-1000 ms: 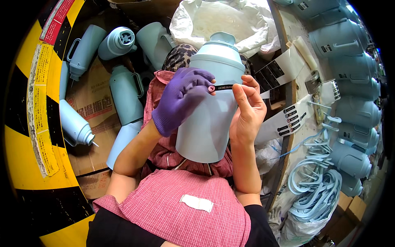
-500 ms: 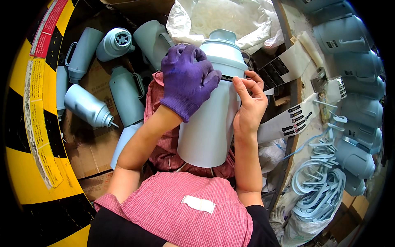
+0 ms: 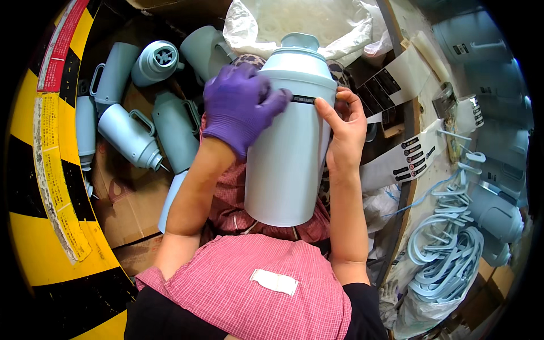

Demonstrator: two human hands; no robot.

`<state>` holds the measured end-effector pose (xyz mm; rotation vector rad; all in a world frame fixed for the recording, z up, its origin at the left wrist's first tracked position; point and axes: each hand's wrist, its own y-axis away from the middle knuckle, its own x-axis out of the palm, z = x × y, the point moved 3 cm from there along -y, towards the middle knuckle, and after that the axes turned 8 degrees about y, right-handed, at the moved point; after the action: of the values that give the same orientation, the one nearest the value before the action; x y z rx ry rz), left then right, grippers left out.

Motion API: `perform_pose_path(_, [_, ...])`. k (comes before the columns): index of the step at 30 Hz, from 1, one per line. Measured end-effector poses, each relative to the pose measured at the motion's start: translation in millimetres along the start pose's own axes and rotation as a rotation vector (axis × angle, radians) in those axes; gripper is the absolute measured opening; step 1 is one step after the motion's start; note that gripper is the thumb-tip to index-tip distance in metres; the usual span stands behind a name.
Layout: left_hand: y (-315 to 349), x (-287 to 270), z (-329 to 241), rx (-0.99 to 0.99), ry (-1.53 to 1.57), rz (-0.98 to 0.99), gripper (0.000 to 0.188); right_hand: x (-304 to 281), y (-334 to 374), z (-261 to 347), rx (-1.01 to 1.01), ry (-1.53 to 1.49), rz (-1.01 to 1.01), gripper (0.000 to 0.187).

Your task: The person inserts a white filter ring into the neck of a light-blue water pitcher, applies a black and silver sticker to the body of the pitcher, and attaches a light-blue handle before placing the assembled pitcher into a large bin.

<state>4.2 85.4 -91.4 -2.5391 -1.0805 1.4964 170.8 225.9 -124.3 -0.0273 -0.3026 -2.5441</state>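
Observation:
A pale blue flask body (image 3: 283, 170) stands upright in front of me, against my lap, its narrow neck pointing away. Across its upper part runs a thin black label strip (image 3: 303, 99). My left hand (image 3: 241, 105), in a purple glove, is at the flask's left side with bent fingers. One gloved fingertip reaches the strip's left end; the other fingers are smeared by motion. My bare right hand (image 3: 344, 127) presses its thumb at the strip's right end. Its other fingers are curled together beside the flask's shoulder.
Several blue flask bodies (image 3: 129, 136) lie in a cardboard box (image 3: 133, 207) on the left, beside a yellow-black striped edge (image 3: 62, 243). A white bag (image 3: 243, 28) stands beyond. On the right bench are label sheets (image 3: 411, 158), a bundle of blue handles (image 3: 447, 266) and stacked flasks (image 3: 493, 212).
My gloved left hand has slid left and slightly down, uncovering more of the label strip. My right thumb stays at its right end. One flask in the box has rolled, showing its handle.

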Motion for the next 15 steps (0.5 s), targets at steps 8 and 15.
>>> perform_pose_path(8, [2.6,21.8,8.3,0.139,0.236,-0.011,0.079,-8.8,5.2,3.8,-0.119,0.0,-0.014,0.054])
perform_pose_path(15, [-54.4,18.2,70.9,0.166,0.388,0.137,0.045,-263.3,195.8,-15.2,0.345,0.366,0.255,0.019])
